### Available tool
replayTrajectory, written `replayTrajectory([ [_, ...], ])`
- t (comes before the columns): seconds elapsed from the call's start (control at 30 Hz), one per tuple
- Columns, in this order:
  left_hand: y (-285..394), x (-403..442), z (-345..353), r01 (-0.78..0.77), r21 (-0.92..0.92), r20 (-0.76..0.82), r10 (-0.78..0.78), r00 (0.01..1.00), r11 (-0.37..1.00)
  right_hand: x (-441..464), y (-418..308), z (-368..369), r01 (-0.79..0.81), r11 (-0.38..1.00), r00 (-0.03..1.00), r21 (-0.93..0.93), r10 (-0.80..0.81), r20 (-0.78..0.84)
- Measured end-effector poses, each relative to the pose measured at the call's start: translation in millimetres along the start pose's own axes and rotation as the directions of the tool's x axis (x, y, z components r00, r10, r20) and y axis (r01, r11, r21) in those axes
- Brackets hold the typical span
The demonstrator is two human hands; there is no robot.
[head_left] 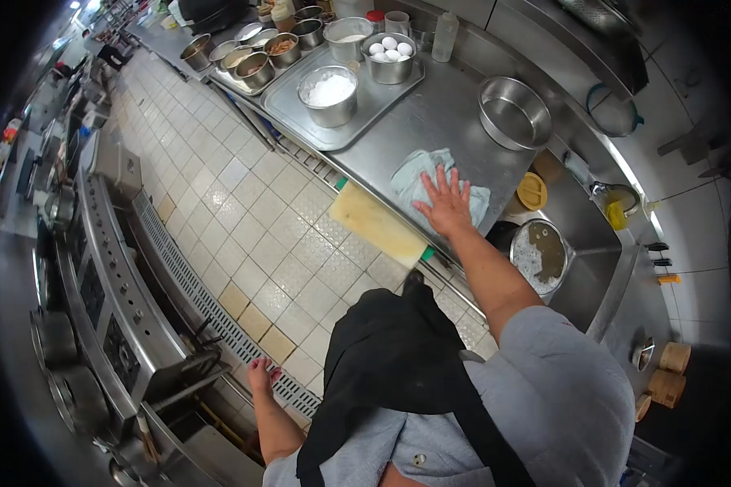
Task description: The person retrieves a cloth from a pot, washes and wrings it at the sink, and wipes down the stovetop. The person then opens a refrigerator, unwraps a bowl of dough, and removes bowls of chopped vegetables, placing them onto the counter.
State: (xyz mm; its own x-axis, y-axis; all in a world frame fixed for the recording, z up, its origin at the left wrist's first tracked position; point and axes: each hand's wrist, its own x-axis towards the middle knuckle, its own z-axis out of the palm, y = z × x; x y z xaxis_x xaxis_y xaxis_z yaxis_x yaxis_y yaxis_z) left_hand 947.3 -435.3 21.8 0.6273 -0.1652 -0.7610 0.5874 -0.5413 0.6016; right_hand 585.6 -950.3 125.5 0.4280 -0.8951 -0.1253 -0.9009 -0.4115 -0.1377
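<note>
My right hand [447, 203] lies flat with its fingers spread on a pale blue-green cloth [414, 166]. The rumpled cloth rests on the steel counter [455, 105] close to its front edge. My left hand [261, 376] hangs low at my side, away from the counter, its fingers curled in and nothing visible in them. Beyond the cloth stands a round steel pan [514, 114]. A steel tray [333, 144] farther along carries a pot of white powder [327, 96] and a bowl of white eggs [390, 57].
To the right is a sink [581, 272] with a pot of foamy water [538, 258] and a yellow lid [532, 192]. A cutting board [378, 223] sits below the counter edge. Stoves [110, 300] line the left side, beyond a floor drain grate [211, 308]. People work far off.
</note>
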Motion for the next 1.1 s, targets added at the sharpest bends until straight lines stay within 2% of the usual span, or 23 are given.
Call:
replayTrajectory([
  [0.17,49.5,-9.2,27.1,-0.053,0.034,0.016,0.052,0.998,0.998,95.8,10.2,-16.8,-0.249,0.969,0.966,0.010,0.249,-0.064],
  [0.2,49.0,-10.5,34.0,-0.015,0.055,0.008,0.015,1.000,0.998,118.8,16.3,-17.2,-0.250,0.968,0.966,0.019,0.251,-0.054],
  [0.27,41.5,-20.1,45.0,0.032,0.071,0.039,-0.035,0.999,0.997,164.0,29.9,-16.3,-0.284,0.956,0.947,0.070,0.291,-0.134],
  [0.33,46.1,-35.1,63.1,0.197,0.086,0.078,-0.204,0.976,0.977,202.1,36.1,-23.8,-0.301,0.948,0.941,0.102,0.313,-0.132],
  [0.4,55.5,-45.2,82.8,0.195,0.138,0.093,-0.209,0.973,0.971,232.0,38.2,-28.0,-0.315,0.942,0.935,0.117,0.329,-0.134],
  [0.5,92.7,-58.9,121.2,0.172,0.201,0.156,-0.204,0.966,0.964,250.8,31.2,-23.4,-0.269,0.959,0.946,0.090,0.281,-0.162],
  [0.53,104.9,-58.0,134.9,0.120,0.205,0.186,-0.159,0.970,0.971,247.9,30.5,-19.4,-0.251,0.965,0.952,0.069,0.259,-0.164],
  [0.6,111.4,-37.9,154.6,0.022,0.248,0.247,-0.086,0.965,0.968,220.2,18.7,-10.1,-0.121,0.991,0.980,0.048,0.127,-0.151],
  [0.67,137.3,-20.0,182.8,-0.002,0.332,0.313,-0.108,0.943,0.943,178.6,2.9,4.6,0.019,0.999,0.986,0.036,-0.013,-0.166],
  [0.7,151.8,-7.8,195.6,-0.023,0.394,0.349,-0.127,0.929,0.919,154.7,0.2,5.1,0.069,0.992,0.989,0.106,-0.054,-0.135],
  [0.77,184.9,14.3,220.7,-0.089,0.473,0.395,-0.120,0.911,0.877,117.6,9.4,3.6,0.079,0.986,0.981,0.149,-0.051,-0.187],
  [0.8,197.7,27.7,229.1,-0.141,0.449,0.429,-0.075,0.900,0.882,102.5,23.9,5.6,0.048,0.987,0.983,0.150,-0.020,-0.183],
  [0.87,224.0,56.2,242.8,-0.244,0.431,0.478,0.010,0.879,0.869,68.3,68.1,9.2,-0.129,0.978,0.937,0.163,0.174,-0.303],
  [0.9,244.2,48.3,255.5,-0.229,0.430,0.450,0.012,0.893,0.873,49.0,94.0,10.5,-0.216,0.955,0.867,0.202,0.283,-0.410],
  [0.97,261.6,60.7,263.4,-0.310,0.426,0.479,0.079,0.874,0.850,2.6,157.7,18.4,-0.352,0.916,0.756,0.192,0.399,-0.519],
  [1.0,267.9,62.4,267.6,-0.309,0.435,0.483,0.071,0.873,0.846,-22.1,178.3,7.4,-0.528,0.792,0.678,0.307,0.610,-0.410],
  [1.03,269.9,68.3,268.0,-0.317,0.442,0.502,0.061,0.863,0.839,-40.7,185.1,-9.4,-0.679,0.619,0.555,0.394,0.785,-0.277],
  [1.07,269.5,74.7,268.5,-0.303,0.474,0.512,0.022,0.859,0.827,-49.5,177.6,-23.7,-0.696,0.604,0.534,0.388,0.797,-0.282],
  [1.1,267.5,81.5,267.9,-0.290,0.509,0.520,-0.020,0.854,0.811,-58.9,166.2,-37.6,-0.681,0.609,0.494,0.407,0.792,-0.358],
])
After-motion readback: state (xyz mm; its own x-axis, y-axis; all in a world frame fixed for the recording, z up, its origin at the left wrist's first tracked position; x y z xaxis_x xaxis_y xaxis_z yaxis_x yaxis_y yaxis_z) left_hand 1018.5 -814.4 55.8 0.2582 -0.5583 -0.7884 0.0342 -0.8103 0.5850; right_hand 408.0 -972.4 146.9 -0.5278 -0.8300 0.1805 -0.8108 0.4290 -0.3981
